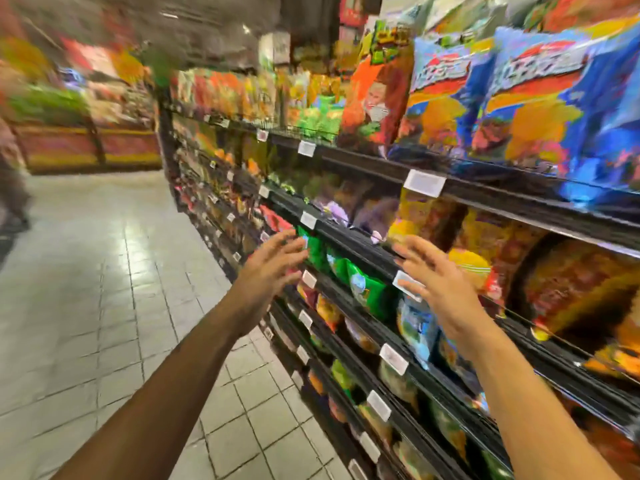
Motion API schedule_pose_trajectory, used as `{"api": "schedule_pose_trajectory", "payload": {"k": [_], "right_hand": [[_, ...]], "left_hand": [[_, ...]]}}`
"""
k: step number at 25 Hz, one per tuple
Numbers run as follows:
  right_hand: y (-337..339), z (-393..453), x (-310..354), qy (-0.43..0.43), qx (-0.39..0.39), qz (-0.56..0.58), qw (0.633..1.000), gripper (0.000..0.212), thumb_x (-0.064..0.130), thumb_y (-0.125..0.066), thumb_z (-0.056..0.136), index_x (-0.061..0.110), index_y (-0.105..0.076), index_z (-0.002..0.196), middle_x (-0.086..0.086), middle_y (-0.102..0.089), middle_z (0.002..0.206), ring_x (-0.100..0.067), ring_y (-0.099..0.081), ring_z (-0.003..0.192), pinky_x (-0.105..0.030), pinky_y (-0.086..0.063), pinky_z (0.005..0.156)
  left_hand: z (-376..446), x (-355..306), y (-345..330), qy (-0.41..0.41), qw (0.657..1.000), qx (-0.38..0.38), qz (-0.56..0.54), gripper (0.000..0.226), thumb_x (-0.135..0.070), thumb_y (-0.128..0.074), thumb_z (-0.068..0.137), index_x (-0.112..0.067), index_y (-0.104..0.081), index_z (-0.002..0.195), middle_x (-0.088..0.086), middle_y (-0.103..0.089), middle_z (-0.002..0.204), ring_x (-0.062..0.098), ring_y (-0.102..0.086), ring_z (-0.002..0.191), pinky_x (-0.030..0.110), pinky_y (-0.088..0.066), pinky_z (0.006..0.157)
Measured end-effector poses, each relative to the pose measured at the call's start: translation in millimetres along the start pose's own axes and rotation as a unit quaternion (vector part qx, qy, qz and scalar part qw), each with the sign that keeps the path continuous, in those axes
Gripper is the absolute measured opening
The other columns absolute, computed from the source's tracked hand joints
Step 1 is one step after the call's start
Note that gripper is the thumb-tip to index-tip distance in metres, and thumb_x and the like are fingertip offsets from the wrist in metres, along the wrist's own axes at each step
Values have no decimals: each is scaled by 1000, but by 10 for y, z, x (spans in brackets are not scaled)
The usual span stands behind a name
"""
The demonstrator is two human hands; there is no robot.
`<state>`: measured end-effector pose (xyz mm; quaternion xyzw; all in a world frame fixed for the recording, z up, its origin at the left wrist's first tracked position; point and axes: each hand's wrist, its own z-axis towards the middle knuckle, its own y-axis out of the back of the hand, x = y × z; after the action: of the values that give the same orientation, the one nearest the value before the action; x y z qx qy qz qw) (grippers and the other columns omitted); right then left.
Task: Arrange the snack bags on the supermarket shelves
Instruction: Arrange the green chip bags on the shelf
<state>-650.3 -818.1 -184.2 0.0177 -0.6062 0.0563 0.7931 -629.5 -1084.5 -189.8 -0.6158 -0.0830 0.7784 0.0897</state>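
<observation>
Snack bags [367,292] upright on shelves [360,244], faces toward aisle; both hands spread, empty.

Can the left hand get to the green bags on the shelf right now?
Probably yes. The left hand is open, holds nothing, and its fingertips are already close to the green bags. Nothing seems to lie between them; the bags stand at the open front of the shelf. Blur hides whether they touch.

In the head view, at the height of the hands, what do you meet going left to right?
Tiled floor → left hand → green snack bags → right hand → red and yellow snack bags.
</observation>
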Motion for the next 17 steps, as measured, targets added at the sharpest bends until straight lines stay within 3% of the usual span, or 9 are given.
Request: {"api": "schedule_pose_trajectory", "payload": {"k": [3,8,13,17], "right_hand": [[-433,763,5,13,36,16,999,36,2,-53,98,28,-56,122,8,-65,125,-13,-59,123,-30,-50,93],[-1144,1882,102,62,58,-14,996,39,-2,-54,97,30,-59,120,6,-68,123,-1,-65,106,-25,-54,88],[-1747,2839,124,105,70,-66,990,40,2,-60,97,36,-61,119,12,-69,122,-4,-64,114,-22,-52,90],[-2201,3626,163,135,31,-89,986,40,5,-62,97,35,-60,123,14,-70,120,0,-64,113,-23,-49,89]], "left_hand": [[514,-208,408,-16,999,-44,8,35,-5,-50,97,-17,-52,131,6,-60,135,22,-59,124,42,-45,105],[1353,-469,1215,-41,994,-101,14,38,-7,-55,95,-11,-52,133,7,-66,128,26,-65,116,49,-45,105],[2368,-684,1937,-68,995,-71,23,30,-6,-50,97,-17,-56,125,5,-68,125,22,-68,111,41,-51,95],[3302,-958,2438,-78,996,-7,40,33,-7,-47,98,-16,-52,130,5,-64,129,23,-64,117,44,-47,102]]}}
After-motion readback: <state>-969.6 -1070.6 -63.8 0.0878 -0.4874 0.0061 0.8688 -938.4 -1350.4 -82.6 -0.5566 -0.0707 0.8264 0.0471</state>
